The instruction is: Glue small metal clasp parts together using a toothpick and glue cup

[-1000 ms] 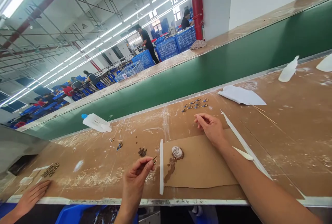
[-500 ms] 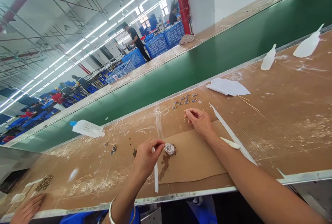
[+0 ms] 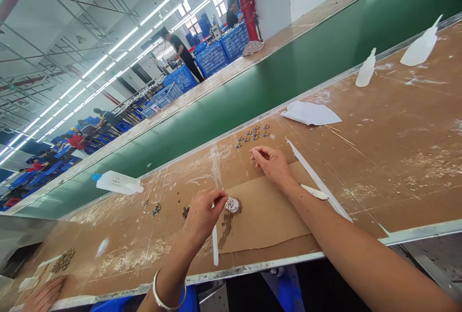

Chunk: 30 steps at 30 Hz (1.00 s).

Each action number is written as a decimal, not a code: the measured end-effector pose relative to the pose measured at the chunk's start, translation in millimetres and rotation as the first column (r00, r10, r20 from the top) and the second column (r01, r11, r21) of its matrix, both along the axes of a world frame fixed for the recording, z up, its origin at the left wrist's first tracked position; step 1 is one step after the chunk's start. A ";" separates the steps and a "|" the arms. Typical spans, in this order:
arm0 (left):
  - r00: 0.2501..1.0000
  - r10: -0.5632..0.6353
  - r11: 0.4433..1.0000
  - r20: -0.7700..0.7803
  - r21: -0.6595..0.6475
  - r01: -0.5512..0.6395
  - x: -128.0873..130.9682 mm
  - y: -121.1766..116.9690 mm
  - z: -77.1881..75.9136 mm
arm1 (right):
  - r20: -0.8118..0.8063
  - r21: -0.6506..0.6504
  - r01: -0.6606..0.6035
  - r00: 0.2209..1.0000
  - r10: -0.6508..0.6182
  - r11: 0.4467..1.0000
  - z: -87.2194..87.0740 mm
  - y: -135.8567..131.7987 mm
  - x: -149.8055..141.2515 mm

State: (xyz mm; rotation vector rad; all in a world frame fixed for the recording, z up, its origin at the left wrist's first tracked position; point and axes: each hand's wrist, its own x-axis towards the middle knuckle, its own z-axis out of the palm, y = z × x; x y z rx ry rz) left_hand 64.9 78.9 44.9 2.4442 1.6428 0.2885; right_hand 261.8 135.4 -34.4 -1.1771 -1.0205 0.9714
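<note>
My left hand [image 3: 204, 210] is closed in a pinch at the left rim of a small round dish of white paste [image 3: 233, 205]. Whatever its fingertips hold is too small to make out. The dish sits on a flat cardboard sheet [image 3: 267, 215], beside a dark wet stain. My right hand [image 3: 272, 165] hovers at the sheet's far edge, thumb and forefinger together; I cannot see what is between them. Just beyond it lie several small blue-and-gold pieces [image 3: 252, 135] in loose rows. Left of my left hand are small dark bits [image 3: 185, 212] and a blue-and-gold cluster [image 3: 156, 210].
A white bottle with a blue cap [image 3: 119, 183] lies left. Two white squeeze bottles [image 3: 366, 69] [image 3: 421, 45] stand far right, with white paper [image 3: 311, 113] nearer. A green belt [image 3: 216, 114] runs behind. Another person's hand [image 3: 45, 295] rests lower left near brass-coloured pieces [image 3: 64, 260].
The whole view has shifted slightly, so things sit a little further left and higher. Both hands keep nearly the same pose and place.
</note>
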 end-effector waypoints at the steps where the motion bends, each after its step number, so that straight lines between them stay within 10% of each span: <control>1: 1.000 -0.010 1.000 -0.005 0.002 0.010 0.7 0.4 -0.1 | -0.001 -0.002 -0.001 1.000 0.001 1.000 0.8 -0.5 0.2; 23: 0.994 -0.051 0.998 -0.099 0.017 0.053 3.2 -2.9 8.9 | 0.006 0.010 0.002 1.000 -0.002 1.000 -0.8 0.7 0.2; 30: 0.976 0.123 0.983 0.179 -0.160 -0.094 -3.5 -13.0 20.2 | 0.017 0.003 0.001 1.000 -0.001 1.000 1.5 -2.1 1.0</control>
